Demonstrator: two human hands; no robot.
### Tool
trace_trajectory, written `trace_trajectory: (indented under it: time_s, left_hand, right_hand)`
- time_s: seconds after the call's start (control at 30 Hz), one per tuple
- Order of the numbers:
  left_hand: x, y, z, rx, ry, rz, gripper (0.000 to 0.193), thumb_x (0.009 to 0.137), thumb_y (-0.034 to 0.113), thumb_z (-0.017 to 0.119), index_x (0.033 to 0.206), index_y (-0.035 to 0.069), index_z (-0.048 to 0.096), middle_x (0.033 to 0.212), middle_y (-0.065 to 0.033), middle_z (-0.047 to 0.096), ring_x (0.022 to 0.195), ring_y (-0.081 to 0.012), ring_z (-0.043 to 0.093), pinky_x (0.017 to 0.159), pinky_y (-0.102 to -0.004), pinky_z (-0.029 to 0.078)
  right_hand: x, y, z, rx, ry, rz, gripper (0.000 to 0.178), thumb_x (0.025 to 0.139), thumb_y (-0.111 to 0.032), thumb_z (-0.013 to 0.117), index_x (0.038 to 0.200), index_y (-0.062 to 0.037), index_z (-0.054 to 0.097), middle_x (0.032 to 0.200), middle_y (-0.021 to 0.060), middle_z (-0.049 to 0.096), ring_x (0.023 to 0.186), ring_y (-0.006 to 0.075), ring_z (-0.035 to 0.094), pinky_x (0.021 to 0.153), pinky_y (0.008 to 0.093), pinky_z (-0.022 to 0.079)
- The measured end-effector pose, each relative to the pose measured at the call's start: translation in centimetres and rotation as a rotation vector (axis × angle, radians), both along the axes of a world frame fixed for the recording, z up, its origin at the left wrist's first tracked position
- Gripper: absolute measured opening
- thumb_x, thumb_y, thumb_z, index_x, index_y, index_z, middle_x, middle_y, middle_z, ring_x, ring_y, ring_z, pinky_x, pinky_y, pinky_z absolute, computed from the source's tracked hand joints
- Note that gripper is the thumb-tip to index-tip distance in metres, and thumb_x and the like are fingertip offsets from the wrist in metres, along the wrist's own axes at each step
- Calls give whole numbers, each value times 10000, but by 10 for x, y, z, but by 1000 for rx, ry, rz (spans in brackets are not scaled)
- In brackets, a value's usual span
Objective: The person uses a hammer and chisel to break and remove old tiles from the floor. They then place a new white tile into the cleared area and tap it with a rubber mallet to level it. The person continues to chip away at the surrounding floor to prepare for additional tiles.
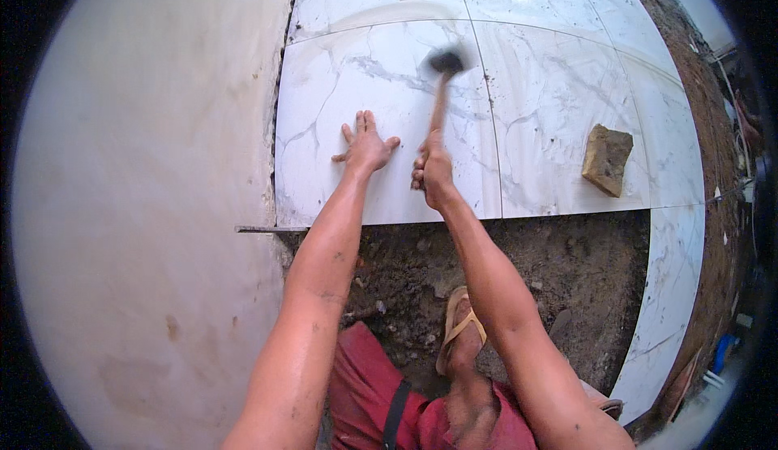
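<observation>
My right hand (435,170) is wrapped round the wooden handle of a rubber mallet (438,110). The mallet's dark head is smeared by motion, above a large white tile with grey veins (324,77); whether it touches the tile I cannot tell. To the left of the mallet, my left hand (369,146) lies on the same tile with its fingers spread, holding nothing. The tile's near edge ends just short of my forearms, over bare dark ground.
A pale plastered wall (146,166) runs along the left, with a narrow gap beside the tile. A rough yellowish-brown block (608,160) rests on the neighbouring tile. Dark soil (567,288) lies near my sandalled foot (462,328). A thin strip (263,230) juts out at the tile's near-left corner.
</observation>
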State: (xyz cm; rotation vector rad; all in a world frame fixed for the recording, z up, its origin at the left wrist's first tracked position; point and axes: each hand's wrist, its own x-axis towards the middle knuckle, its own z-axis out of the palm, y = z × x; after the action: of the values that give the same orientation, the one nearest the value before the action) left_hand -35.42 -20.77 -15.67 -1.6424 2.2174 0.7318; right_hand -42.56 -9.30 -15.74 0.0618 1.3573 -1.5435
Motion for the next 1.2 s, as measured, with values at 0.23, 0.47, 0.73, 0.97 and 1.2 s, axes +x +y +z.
trace_trajectory:
  time_s: [0.23,0.47,0.73,0.97,1.2]
  left_hand:
    - [60,-67,-97,-173,209,-127,887,789,443,592,1432,172,44,1498,4,1,1350,-383,5,896,-764,195]
    - [30,-50,-50,-84,53,21,897,791,525,560,1431,176,37,1496,32,-11,1360,-337,8,912,-744,221]
    - [56,-64,-47,-90,41,87,909,789,506,573,1431,168,26,1496,22,-14,1359,-340,-9,907,-755,209]
    - [31,-38,-6,-59,40,71,907,781,538,561,1434,167,52,1500,-10,6,1353,-381,-2,933,-712,219]
    - [54,-61,-55,-217,43,-92,1006,773,586,532,1374,-87,85,1453,-230,114,1364,-304,95,1087,-487,64]
  right_hand:
    - [31,-16,110,-465,538,251,296,933,-329,459,888,-38,490,575,-17,434,439,46,403,369,217,321]
    - [5,-5,30,-398,869,-40,257,929,-303,443,962,-49,425,611,-9,427,473,66,421,414,239,367]
    - [25,-24,110,-219,1074,205,326,921,-350,463,879,-27,444,580,68,453,495,138,443,457,320,374]
    - [0,4,-7,292,1247,577,317,910,-337,457,943,-22,441,681,210,549,627,344,582,558,429,439]
    - [-3,12,56,-15,1286,307,290,922,-334,456,916,-45,427,612,178,509,526,287,536,495,427,407]
